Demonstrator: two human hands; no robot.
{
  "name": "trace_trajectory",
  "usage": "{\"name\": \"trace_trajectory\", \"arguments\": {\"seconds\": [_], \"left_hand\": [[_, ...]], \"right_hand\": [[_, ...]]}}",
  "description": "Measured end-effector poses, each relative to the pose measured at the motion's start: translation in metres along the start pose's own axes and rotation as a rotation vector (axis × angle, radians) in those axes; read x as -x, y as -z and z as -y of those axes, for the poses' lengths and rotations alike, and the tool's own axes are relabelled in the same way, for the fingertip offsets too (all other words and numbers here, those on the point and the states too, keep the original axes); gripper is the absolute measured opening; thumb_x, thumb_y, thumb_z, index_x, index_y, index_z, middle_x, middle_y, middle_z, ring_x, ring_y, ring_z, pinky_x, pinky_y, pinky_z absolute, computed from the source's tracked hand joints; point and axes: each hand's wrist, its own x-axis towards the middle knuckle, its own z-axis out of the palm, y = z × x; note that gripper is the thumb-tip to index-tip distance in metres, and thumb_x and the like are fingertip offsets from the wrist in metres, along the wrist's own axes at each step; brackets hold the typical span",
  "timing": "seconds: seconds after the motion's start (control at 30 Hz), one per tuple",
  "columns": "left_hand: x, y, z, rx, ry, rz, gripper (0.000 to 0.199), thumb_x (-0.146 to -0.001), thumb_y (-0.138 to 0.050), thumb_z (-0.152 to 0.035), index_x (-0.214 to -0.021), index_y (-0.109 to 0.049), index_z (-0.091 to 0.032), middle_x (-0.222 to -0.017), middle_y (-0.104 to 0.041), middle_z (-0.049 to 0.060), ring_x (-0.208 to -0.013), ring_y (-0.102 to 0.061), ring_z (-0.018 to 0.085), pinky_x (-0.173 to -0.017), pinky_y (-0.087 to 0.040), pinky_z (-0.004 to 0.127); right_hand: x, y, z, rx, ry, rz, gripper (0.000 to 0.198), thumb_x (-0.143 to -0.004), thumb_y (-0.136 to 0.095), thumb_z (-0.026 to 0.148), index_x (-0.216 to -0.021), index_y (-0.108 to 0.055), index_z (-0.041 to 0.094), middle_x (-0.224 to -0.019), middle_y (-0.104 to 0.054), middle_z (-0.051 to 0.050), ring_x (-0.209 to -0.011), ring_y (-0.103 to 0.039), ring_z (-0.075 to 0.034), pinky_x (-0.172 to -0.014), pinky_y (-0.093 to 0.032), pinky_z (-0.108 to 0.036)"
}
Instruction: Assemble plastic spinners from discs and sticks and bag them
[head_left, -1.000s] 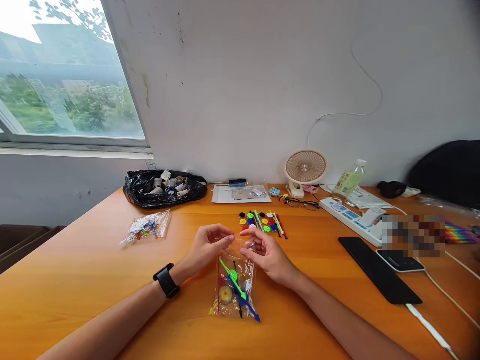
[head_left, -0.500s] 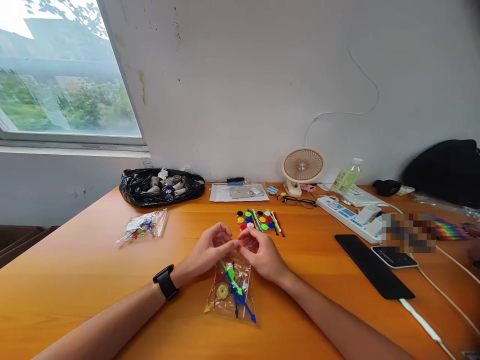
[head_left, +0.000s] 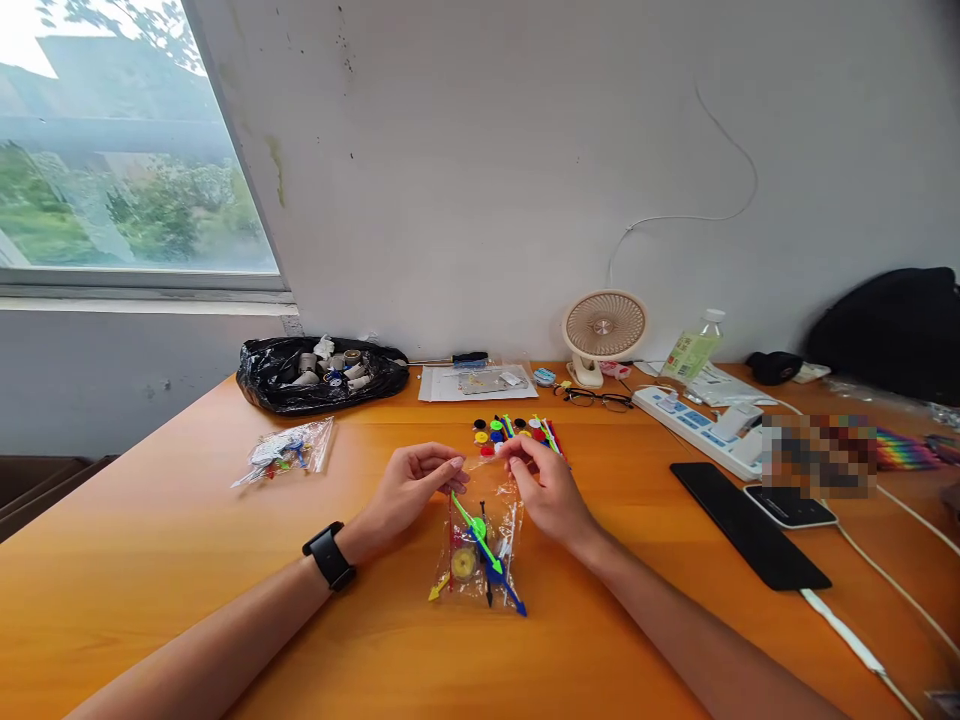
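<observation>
Free tabletop [head_left: 172, 550] near left; held bag [head_left: 480, 545] and coloured discs [head_left: 480, 438] as obstacles

We can make out no readable words or numbers; marks on the bottle's label [head_left: 685, 356], far right, are too small.

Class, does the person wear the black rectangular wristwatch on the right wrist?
No, the black rectangular wristwatch is on the left wrist; the right wrist is bare.

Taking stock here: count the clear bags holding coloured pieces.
2: the nearer bag, held at its top by the left hand and right hand; the farther bag, on the table to the left. Others may be hidden.
</observation>
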Motion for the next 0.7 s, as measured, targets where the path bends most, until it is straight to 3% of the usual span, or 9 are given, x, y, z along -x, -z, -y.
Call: {"name": "trace_trajectory", "arguments": {"seconds": [0.13,0.2,0.27,0.33,0.43,0.53,0.6,0.7], "left_hand": [[0.004,-0.002,-0.004,0.019,-0.043,0.000,0.041,-0.085,-0.083,-0.050,-0.099,-0.074,-0.012,-0.084,-0.080,0.009,-0.077,-0.076,0.019,-0.078,-0.062,0.032],[0.005,-0.004,-0.007,0.030,-0.075,-0.012,0.040,-0.085,-0.083,-0.050,-0.099,-0.074,-0.013,-0.084,-0.080,0.008,-0.076,-0.076,0.019,-0.077,-0.062,0.033],[0.006,-0.005,-0.010,0.030,-0.108,-0.035,0.040,-0.086,-0.082,-0.051,-0.095,-0.073,-0.013,-0.084,-0.080,0.009,-0.075,-0.075,0.019,-0.076,-0.062,0.032],[0.005,-0.005,-0.015,0.028,-0.136,-0.071,0.039,-0.086,-0.082,-0.051,-0.092,-0.071,-0.014,-0.084,-0.079,0.008,-0.072,-0.074,0.018,-0.074,-0.061,0.031],[0.004,-0.001,-0.020,0.042,-0.149,-0.102,0.038,-0.086,-0.082,-0.051,-0.091,-0.070,-0.015,-0.083,-0.078,0.006,-0.072,-0.073,0.016,-0.074,-0.060,0.030],[0.002,0.006,-0.021,0.038,-0.095,-0.043,0.039,-0.082,-0.087,-0.045,-0.103,-0.073,-0.015,-0.087,-0.079,0.005,-0.078,-0.073,0.017,-0.077,-0.059,0.029],[0.000,0.011,-0.019,0.020,-0.042,-0.002,0.041,-0.078,-0.091,-0.040,-0.106,-0.075,-0.015,-0.089,-0.080,0.006,-0.081,-0.074,0.017,-0.079,-0.058,0.029],[-0.002,0.017,-0.015,0.001,-0.004,-0.001,0.032,-0.078,-0.091,-0.037,-0.096,-0.078,-0.014,-0.091,-0.080,0.008,-0.085,-0.073,0.017,-0.081,-0.058,0.028]], "right_hand": [[0.002,0.008,0.010,0.283,0.211,-0.014,0.018,-0.096,-0.045,0.015,-0.093,-0.061,0.022,-0.092,-0.068,-0.008,-0.090,-0.063,-0.026,-0.083,-0.046,-0.039],[0.005,0.012,0.014,0.305,0.240,-0.036,0.017,-0.098,-0.045,0.016,-0.099,-0.060,0.023,-0.095,-0.068,-0.009,-0.093,-0.063,-0.027,-0.086,-0.046,-0.040],[0.006,0.014,0.017,0.172,0.179,-0.053,0.014,-0.101,-0.052,0.025,-0.114,-0.058,0.025,-0.099,-0.068,-0.008,-0.094,-0.064,-0.026,-0.087,-0.048,-0.039],[0.005,0.015,0.016,-0.026,0.089,0.014,0.030,-0.097,-0.067,0.036,-0.123,-0.057,0.026,-0.099,-0.069,-0.006,-0.090,-0.065,-0.023,-0.085,-0.052,-0.036],[0.000,0.013,0.010,-0.256,-0.033,0.157,0.030,-0.089,-0.077,0.048,-0.103,-0.068,0.023,-0.091,-0.071,-0.004,-0.083,-0.066,-0.021,-0.078,-0.054,-0.034],[-0.004,0.010,0.005,-0.373,-0.097,0.142,0.031,-0.088,-0.078,0.051,-0.084,-0.072,0.021,-0.089,-0.074,-0.005,-0.084,-0.067,-0.020,-0.078,-0.053,-0.033],[-0.005,0.009,0.002,-0.429,-0.116,0.120,0.029,-0.086,-0.081,0.049,-0.086,-0.076,0.020,-0.090,-0.075,-0.005,-0.083,-0.067,-0.019,-0.078,-0.053,-0.033],[-0.006,0.008,-0.001,-0.524,-0.168,0.102,0.028,-0.082,-0.085,0.047,-0.092,-0.080,0.021,-0.091,-0.077,-0.005,-0.078,-0.066,-0.018,-0.073,-0.053,-0.032]]}}
